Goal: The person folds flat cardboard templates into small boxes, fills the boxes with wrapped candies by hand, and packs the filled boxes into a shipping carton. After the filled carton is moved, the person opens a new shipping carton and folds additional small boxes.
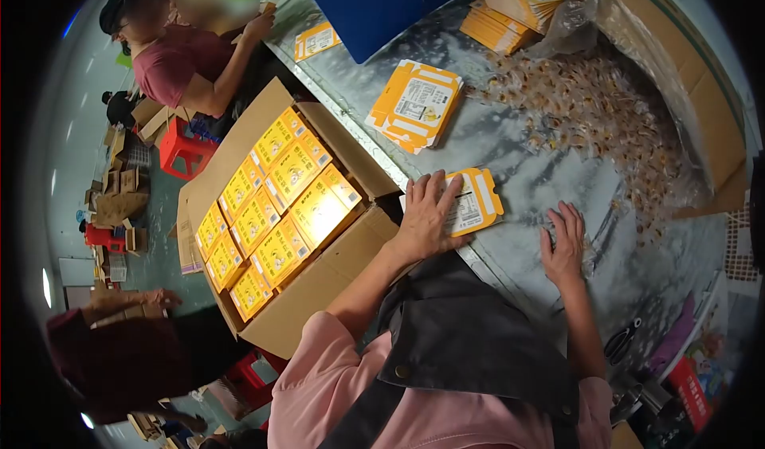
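Observation:
My left hand [430, 215] lies over a flat yellow-and-white carton [473, 203] at the table's near edge, fingers stretched and slightly apart. It covers the carton's left part, and printed text shows on the uncovered side. To the right, my right hand [565, 246] is over the grey tabletop with fingers spread and nothing in them. Beyond the left hand, a stack of flat yellow cartons [417, 105] rests on the table. At the left, an open cardboard box [319, 309] holds rows of filled yellow boxes [291, 174].
Small wrapped pieces [590, 106] spill from a tipped cardboard box [693, 74]. More flat cartons [522, 7] and a blue board [382, 7] are at the back. Scissors [623, 340] lie at right. One person [179, 66] works across; another [119, 353] stands at left.

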